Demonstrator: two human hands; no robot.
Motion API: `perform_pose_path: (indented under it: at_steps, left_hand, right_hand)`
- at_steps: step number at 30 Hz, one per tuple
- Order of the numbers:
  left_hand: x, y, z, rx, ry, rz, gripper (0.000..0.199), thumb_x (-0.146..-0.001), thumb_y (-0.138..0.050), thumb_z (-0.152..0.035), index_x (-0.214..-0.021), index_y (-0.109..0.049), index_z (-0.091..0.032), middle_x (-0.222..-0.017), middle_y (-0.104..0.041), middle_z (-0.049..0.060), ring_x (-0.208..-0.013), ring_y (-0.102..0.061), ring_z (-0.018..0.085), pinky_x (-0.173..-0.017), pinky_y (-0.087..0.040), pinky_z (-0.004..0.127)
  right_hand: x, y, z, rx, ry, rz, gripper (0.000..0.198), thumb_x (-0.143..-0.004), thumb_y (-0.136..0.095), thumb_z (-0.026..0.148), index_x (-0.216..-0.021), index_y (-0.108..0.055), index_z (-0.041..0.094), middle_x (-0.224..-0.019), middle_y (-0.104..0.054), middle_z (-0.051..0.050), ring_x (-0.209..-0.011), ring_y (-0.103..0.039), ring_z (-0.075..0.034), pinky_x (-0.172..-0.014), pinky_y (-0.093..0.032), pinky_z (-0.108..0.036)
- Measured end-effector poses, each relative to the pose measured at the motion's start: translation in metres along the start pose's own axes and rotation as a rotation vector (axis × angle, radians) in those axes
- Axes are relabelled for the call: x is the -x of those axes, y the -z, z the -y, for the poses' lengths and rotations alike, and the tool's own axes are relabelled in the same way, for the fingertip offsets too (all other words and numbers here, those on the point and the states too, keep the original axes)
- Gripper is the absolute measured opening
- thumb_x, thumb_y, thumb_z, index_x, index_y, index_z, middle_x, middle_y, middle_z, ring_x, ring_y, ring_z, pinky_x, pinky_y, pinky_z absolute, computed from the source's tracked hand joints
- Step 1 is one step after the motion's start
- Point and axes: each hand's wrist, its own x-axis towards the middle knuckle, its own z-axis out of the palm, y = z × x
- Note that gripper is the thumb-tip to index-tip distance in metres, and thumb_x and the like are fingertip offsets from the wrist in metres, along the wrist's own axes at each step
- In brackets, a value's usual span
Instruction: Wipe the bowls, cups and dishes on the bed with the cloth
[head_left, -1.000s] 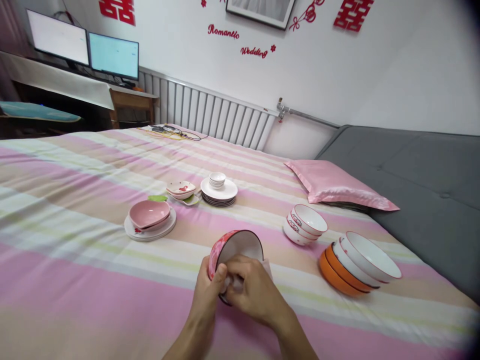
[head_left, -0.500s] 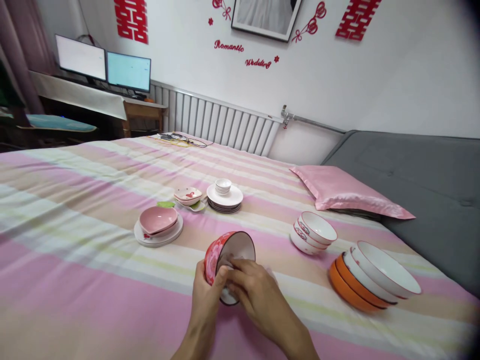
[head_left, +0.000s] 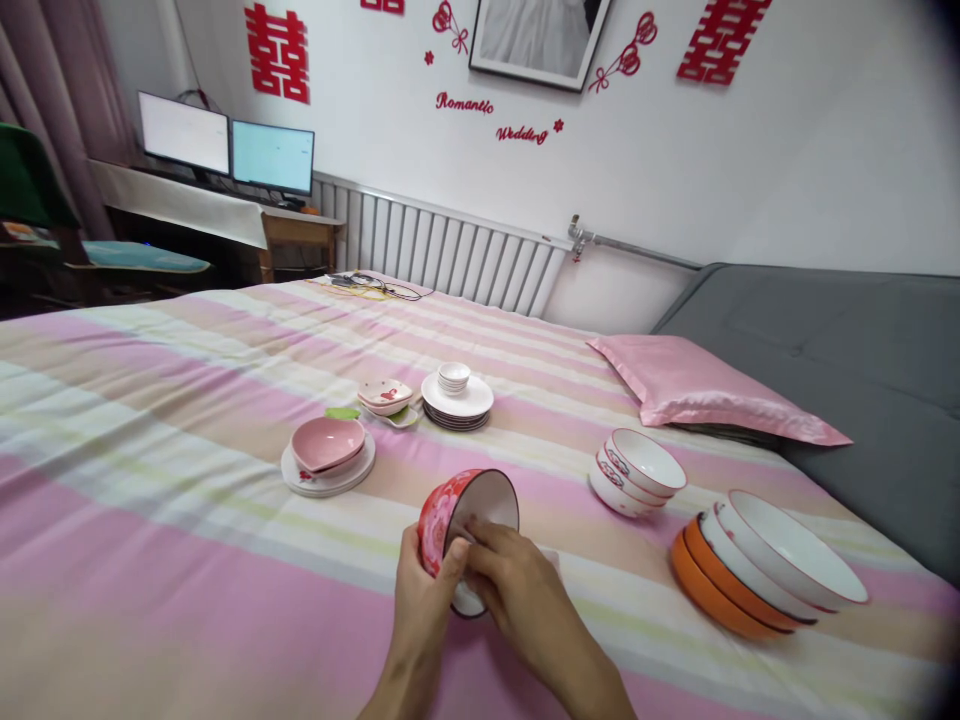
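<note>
A small bowl (head_left: 442,510) with a red and pink floral outside, white inside and dark rim is held tilted on its side above the bedspread. My left hand (head_left: 431,590) is closed on its left wall, thumb over the rim. The bent fingers of my right hand (head_left: 521,585) reach inside the bowl against its inner surface. Their tips are partly hidden, and I cannot make out what they hold, if anything. A pale patch shows just behind the right hand; I cannot tell what it is.
Pink heart-shaped bowls (head_left: 328,443) sit on white plates (head_left: 330,488). Beyond are small dishes (head_left: 385,395) and a plate stack (head_left: 469,400) topped with tiny bowls (head_left: 454,375). At right stand white bowls (head_left: 637,470), larger orange and white bowls (head_left: 795,550) and a pink pillow (head_left: 705,385).
The view has shifted slightly, so everything sits a little further right and lower. Both hands stay at the floral bowl, with the right fingers still inside it.
</note>
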Motion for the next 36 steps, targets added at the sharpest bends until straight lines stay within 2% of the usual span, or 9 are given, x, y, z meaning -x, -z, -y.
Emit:
perform_pose_path:
  at_steps: [4, 10, 18, 24, 31, 36]
  left_hand:
    - [-0.0009, 0.0003, 0.0042, 0.001, 0.012, 0.016, 0.054, -0.064, -0.065, -0.056, -0.097, -0.052, -0.015, -0.091, -0.059, 0.007, -0.088, -0.058, 0.025, -0.076, -0.047, 0.036]
    - [-0.0017, 0.0013, 0.0068, -0.024, -0.006, 0.044, 0.055, -0.067, -0.063, -0.057, -0.1, -0.049, -0.015, -0.092, -0.058, 0.009, -0.087, -0.058, 0.025, -0.076, -0.048, 0.038]
    - [-0.004, 0.0014, 0.006, -0.021, -0.01, 0.034, 0.054, -0.067, -0.063, -0.056, -0.099, -0.05, -0.015, -0.09, -0.057, 0.008, -0.086, -0.057, 0.024, -0.075, -0.049, 0.037]
    - [-0.0025, 0.0014, 0.0049, -0.006, -0.005, 0.033, 0.053, -0.067, -0.064, -0.056, -0.098, -0.05, -0.015, -0.087, -0.056, 0.006, -0.084, -0.057, 0.023, -0.075, -0.048, 0.037]
    - [-0.0015, 0.0014, 0.0037, -0.022, 0.001, 0.025, 0.056, -0.065, -0.064, -0.058, -0.098, -0.05, -0.014, -0.091, -0.058, 0.008, -0.088, -0.058, 0.025, -0.076, -0.048, 0.038]
    - [-0.0009, 0.0006, 0.0021, -0.015, 0.003, 0.027, 0.056, -0.066, -0.063, -0.057, -0.1, -0.05, -0.014, -0.093, -0.058, 0.009, -0.089, -0.058, 0.025, -0.078, -0.048, 0.038]
  right_hand:
    - [-0.0002, 0.0011, 0.0012, -0.039, -0.034, 0.015, 0.029, -0.087, -0.051, 0.018, -0.108, -0.066, 0.031, -0.124, -0.059, -0.006, -0.112, -0.056, -0.023, -0.093, -0.045, -0.037]
    - [-0.0005, 0.0004, -0.0002, -0.007, -0.088, 0.062, 0.029, -0.087, -0.05, 0.017, -0.108, -0.067, 0.028, -0.131, -0.053, -0.009, -0.115, -0.053, -0.025, -0.095, -0.042, -0.039]
    - [-0.002, -0.0021, 0.0008, -0.015, -0.04, 0.008, 0.028, -0.086, -0.053, 0.015, -0.105, -0.069, 0.026, -0.122, -0.06, -0.009, -0.115, -0.053, -0.026, -0.096, -0.043, -0.039]
    - [-0.0016, -0.0041, 0.0, -0.01, -0.015, -0.008, 0.032, -0.085, -0.053, 0.014, -0.109, -0.067, 0.03, -0.121, -0.061, -0.007, -0.118, -0.051, -0.027, -0.099, -0.041, -0.044]
    - [-0.0025, -0.0037, 0.0017, -0.031, -0.008, -0.016, 0.031, -0.085, -0.054, 0.013, -0.107, -0.068, 0.029, -0.116, -0.064, -0.006, -0.111, -0.056, -0.026, -0.093, -0.045, -0.04]
    - [-0.0018, -0.0041, 0.0011, -0.039, -0.013, -0.011, 0.03, -0.085, -0.054, 0.013, -0.106, -0.068, 0.028, -0.116, -0.064, -0.006, -0.111, -0.055, -0.025, -0.094, -0.043, -0.037]
